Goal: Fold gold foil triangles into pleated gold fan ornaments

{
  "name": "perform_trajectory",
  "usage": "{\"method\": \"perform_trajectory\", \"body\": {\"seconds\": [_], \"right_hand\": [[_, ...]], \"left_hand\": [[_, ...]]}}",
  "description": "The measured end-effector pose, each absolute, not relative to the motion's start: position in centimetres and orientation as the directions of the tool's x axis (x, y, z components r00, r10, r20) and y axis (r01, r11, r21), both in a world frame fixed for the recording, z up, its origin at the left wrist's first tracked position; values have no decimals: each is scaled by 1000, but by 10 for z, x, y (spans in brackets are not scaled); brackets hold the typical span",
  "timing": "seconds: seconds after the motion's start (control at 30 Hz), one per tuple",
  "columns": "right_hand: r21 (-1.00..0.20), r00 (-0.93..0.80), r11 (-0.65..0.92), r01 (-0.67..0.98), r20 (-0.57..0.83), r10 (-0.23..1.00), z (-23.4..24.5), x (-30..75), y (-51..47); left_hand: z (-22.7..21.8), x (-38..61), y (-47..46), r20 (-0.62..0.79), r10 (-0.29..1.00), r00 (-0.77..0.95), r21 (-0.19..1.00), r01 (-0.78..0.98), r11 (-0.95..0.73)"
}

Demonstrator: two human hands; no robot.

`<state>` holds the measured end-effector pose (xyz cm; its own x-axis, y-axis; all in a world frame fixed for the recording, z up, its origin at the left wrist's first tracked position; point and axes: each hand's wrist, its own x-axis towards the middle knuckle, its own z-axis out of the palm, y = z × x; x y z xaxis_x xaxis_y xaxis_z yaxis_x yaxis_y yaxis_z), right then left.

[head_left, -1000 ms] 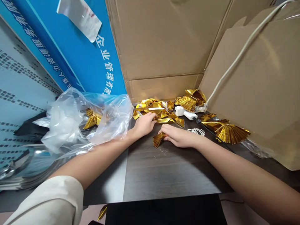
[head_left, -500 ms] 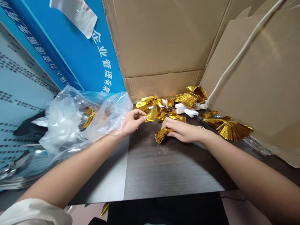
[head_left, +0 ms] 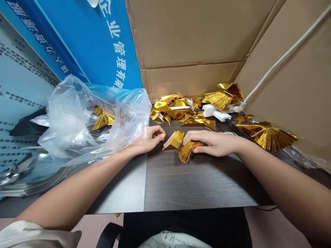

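Note:
My right hand (head_left: 210,143) is wrapped round a bundle of pleated gold foil paper (head_left: 188,151), its fanned edge pointing left. Just beyond those fingertips, a folded gold paper piece (head_left: 175,140) with a pale inner edge lies on the dark table. To the left of that piece is my left hand (head_left: 154,138), its thumb and fingers curled together with nothing visible in them. A small gap separates it from the folded piece. At the back, a pile of folded gold paper pieces (head_left: 178,106) sits against the cardboard.
On the left, a clear plastic bag (head_left: 69,117) holds a gold fan shape. Two gold pleated fans (head_left: 219,100) (head_left: 271,136) lie at the right. A white plug (head_left: 209,110) and cable (head_left: 287,55) stand near them. Cardboard (head_left: 191,34) walls the back.
My left hand has let go of the folded gold piece, which now lies on the table nearer me. My right hand keeps its grip on the pleated bundle. The view has shifted.

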<state>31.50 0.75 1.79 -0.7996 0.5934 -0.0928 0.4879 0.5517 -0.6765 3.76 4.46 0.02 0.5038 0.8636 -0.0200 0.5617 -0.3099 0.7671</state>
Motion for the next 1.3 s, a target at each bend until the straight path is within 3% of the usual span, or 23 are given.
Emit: {"method": "perform_trajectory", "body": {"seconds": [0.2, 0.33, 0.83, 1.17, 1.3], "right_hand": [[-651, -726, 515, 557, -80, 684, 20, 328, 13], [-640, -755, 533, 553, -115, 646, 18, 324, 13], [-573, -714, 517, 636, -182, 676, 15, 317, 6], [-603, -744, 529, 597, -169, 647, 15, 317, 7], [-610, -760, 571, 549, -80, 645, 15, 316, 8]], "left_hand": [[-1, 37, 20, 124, 801, 586, 595, 602, -532], [-3, 39, 17, 113, 771, 627, 503, 633, -589], [-11, 39, 23, 144, 786, 601, 416, 684, -600], [-16, 31, 33, 186, 656, 732, 387, 559, -734], [-15, 30, 35, 163, 630, 759, 394, 536, -747]]}}
